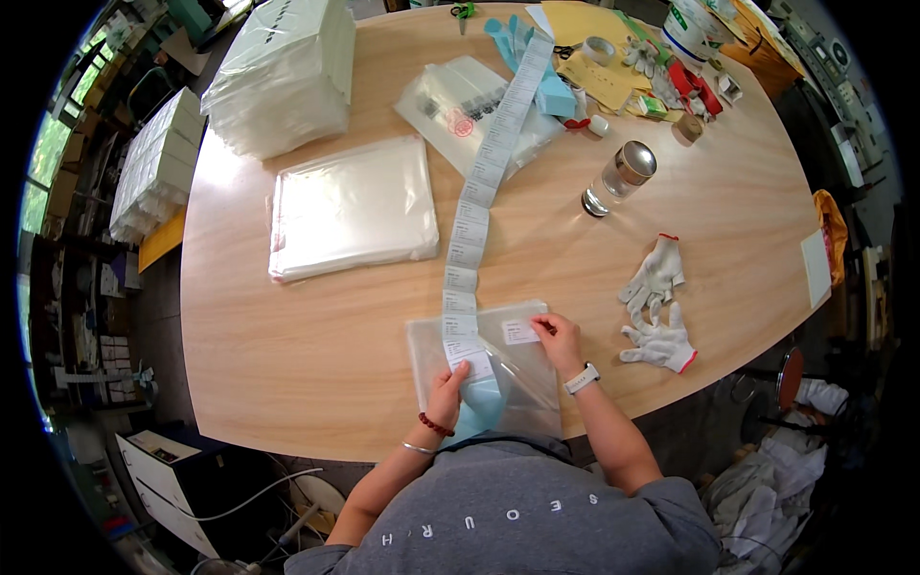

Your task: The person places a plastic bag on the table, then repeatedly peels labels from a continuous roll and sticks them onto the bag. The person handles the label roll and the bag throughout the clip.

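Grey short-sleeved shirt fabric [537,517] with pale lettering fills the lower edge, and both forearms reach from it over a pale wood-grained worktop [307,355]. Just ahead of the body, a clear rectangular plastic bag [537,393] lies flat near the worktop's front edge. Above its left part, the person's left hand [447,393] pinches the near end of a long white paper strip of printed labels [470,230] in its grip, thumb on top; a light-blue paper piece [482,407] shows below that end. The strip runs away across the worktop to the far side, crossing a stamped clear plastic packet [446,96]. The right hand [561,343] has its grip drawn together, pinching the right edge of a small white rectangular label [518,333] at the bag's upper right; whether that label is stuck down, I cannot tell. Left of the strip lies a flat stack of clear plastic bags [353,209]. To the right are two white knitted gloves [661,340] with red cuff edges, and beyond them a clear glass bottle with a metallic lid [618,179].
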A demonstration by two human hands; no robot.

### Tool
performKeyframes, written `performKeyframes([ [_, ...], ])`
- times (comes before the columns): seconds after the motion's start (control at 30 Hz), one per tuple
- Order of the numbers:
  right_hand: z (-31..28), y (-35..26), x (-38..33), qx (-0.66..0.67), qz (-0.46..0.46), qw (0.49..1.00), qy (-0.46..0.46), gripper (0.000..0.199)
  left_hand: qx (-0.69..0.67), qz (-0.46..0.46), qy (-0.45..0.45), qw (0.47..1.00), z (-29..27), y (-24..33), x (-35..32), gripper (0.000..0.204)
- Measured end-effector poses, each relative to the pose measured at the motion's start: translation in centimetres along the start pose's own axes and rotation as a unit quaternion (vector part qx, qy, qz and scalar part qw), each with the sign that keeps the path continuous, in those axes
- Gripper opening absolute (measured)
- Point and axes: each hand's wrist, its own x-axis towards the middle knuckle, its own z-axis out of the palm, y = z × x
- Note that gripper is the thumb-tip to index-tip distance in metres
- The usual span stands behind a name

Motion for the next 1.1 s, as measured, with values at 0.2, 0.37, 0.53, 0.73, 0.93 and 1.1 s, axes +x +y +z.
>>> performKeyframes([
  [0.2, 0.5, 0.0, 0.0, -0.014, -0.016, 1.0, 0.01, 0.01, -0.005, -0.002, -0.001, 1.0, -0.3, -0.2, 0.1, 0.027],
  [0.37, 1.0, 0.5, -0.1, -0.155, -0.078, 0.985, -0.014, 0.021, -0.002, 0.003, 0.003, 1.0, 0.0, 0.0, 0.1, 0.027],
  [0.53, 0.8, -3.2, 1.0, -0.279, -0.126, 0.948, 0.088, 0.028, 0.006, -0.006, 0.008, 1.0, 0.0, 0.2, 0.0, 0.027],
  [0.73, -1.8, -0.2, 3.8, -0.11, -0.057, 0.987, -0.099, 0.015, 0.003, 0.004, 0.002, 1.0, -0.2, 0.0, 0.2, 0.028],
  [0.93, -2.4, -3.1, 2.5, -0.212, -0.289, 0.933, -0.014, 0.009, 0.009, 0.005, -0.007, 1.0, -0.4, -0.1, -0.2, 0.029],
  [1.1, -1.1, -4.9, -2.4, -0.152, -0.236, 0.952, -0.126, 0.007, 0.01, -0.001, -0.064, 0.998, 0.2, 1.5, -1.1, 0.029],
])
